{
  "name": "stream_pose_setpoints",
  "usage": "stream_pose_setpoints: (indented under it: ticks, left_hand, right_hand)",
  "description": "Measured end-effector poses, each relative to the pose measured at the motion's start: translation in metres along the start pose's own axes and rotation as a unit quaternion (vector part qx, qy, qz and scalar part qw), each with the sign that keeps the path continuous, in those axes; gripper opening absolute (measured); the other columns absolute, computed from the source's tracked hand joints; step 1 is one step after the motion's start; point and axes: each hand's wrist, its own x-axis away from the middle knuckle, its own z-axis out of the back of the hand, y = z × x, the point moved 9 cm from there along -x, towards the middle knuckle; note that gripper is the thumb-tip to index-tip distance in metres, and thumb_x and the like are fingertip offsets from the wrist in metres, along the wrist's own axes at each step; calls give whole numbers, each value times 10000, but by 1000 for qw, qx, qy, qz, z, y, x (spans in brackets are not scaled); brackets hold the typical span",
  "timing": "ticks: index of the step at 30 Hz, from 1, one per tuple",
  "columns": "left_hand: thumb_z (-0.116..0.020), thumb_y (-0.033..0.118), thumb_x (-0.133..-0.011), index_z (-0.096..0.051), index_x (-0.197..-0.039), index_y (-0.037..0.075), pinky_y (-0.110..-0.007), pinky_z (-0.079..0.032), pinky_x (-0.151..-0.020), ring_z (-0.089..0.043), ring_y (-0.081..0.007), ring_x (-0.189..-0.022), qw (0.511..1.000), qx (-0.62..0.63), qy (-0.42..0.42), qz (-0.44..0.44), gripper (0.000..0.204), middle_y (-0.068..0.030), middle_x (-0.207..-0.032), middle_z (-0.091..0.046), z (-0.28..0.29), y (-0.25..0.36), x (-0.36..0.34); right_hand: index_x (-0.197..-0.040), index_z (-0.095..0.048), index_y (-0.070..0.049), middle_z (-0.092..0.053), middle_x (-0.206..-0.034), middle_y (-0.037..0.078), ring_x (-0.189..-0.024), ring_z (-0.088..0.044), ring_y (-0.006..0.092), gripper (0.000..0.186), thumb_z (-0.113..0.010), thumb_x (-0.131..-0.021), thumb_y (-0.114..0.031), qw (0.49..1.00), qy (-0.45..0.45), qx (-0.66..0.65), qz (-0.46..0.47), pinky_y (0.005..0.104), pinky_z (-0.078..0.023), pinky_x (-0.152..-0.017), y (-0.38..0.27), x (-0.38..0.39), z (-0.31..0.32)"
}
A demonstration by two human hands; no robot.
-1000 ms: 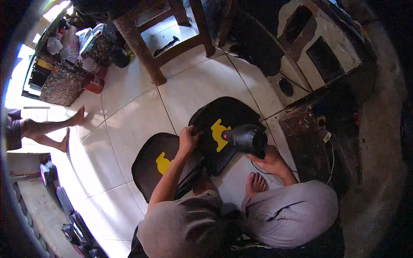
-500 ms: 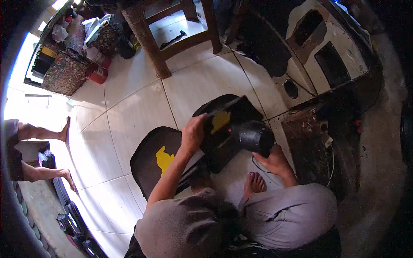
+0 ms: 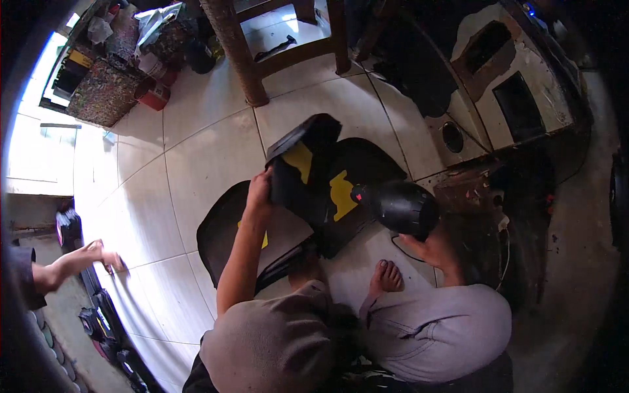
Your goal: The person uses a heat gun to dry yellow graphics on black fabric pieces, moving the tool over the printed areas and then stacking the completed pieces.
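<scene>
The pale tiled floor (image 3: 196, 157) filled most of the head view, glossy, with thin dark grout lines bent by the lens. On it lay a flat black panel (image 3: 226, 226), rounded in outline and matte, its yellow patch mostly hidden by the person's forearm. A second black panel with yellow patches (image 3: 321, 177), curved like a moulded shell, stood tilted up off the floor in front of the seated person, its upper flap folded forward and its lower edge near the person's knees. The left hand (image 3: 260, 192) was closed on this panel's left edge, fingers wrapped round the rim, so that the panel extended to the right of and above the grip. To the right, just beside the panel's yellow patch, sat a black handheld tool (image 3: 401, 208) with a rounded, smooth barrel body and a small red spot near its nozzle end. The right hand (image 3: 429, 250) lay directly beneath the tool; whether its fingers were clasped round a handle could not be determined, as the body covered them. The person's bare foot (image 3: 386, 276) rested on the tile below the tool. At far left, another person's hand (image 3: 98, 255) reached toward the floor, well apart from the panels.
</scene>
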Motion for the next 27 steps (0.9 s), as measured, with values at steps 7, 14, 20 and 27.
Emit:
stream_pose_setpoints:
  ticks: [7,14,20,27]
  left_hand:
    - [-524,229,-1009,-644,-1081,-8,-308,-518,-662,-640,-156,-727,993,-107,57,-1,275,-72,-898,-681,63,-18,15]
    - [-603,218,-966,-661,-1009,-11,-300,-483,-605,-626,-161,-687,922,-374,38,-96,240,-81,-835,-683,84,-13,40]
    - [-552,76,-933,-654,-1106,7,-375,-528,-720,-645,-371,-769,556,-684,89,-464,213,-190,-993,-688,-25,38,116]
    - [-552,4,-922,-636,-1103,-6,-382,-530,-748,-685,-347,-885,700,-538,112,-455,199,-204,-972,-688,0,81,143]
  right_hand:
    - [-1053,-658,-14,-719,-899,179,-850,-709,331,311,-720,-851,-242,1000,18,0,-14,412,-536,-756,10,6,6]
    - [-1021,-652,-2,-706,-862,198,-818,-708,335,308,-720,-855,-253,998,-18,8,-55,422,-531,-728,28,-1,-20]
    - [-1029,-655,-1,-706,-870,205,-816,-707,348,325,-719,-856,-268,999,-34,20,-37,425,-530,-722,24,-6,-19]
    - [-1030,-663,-13,-719,-908,172,-857,-709,300,291,-699,-878,-259,998,-13,-58,-7,405,-529,-752,16,-3,-25]
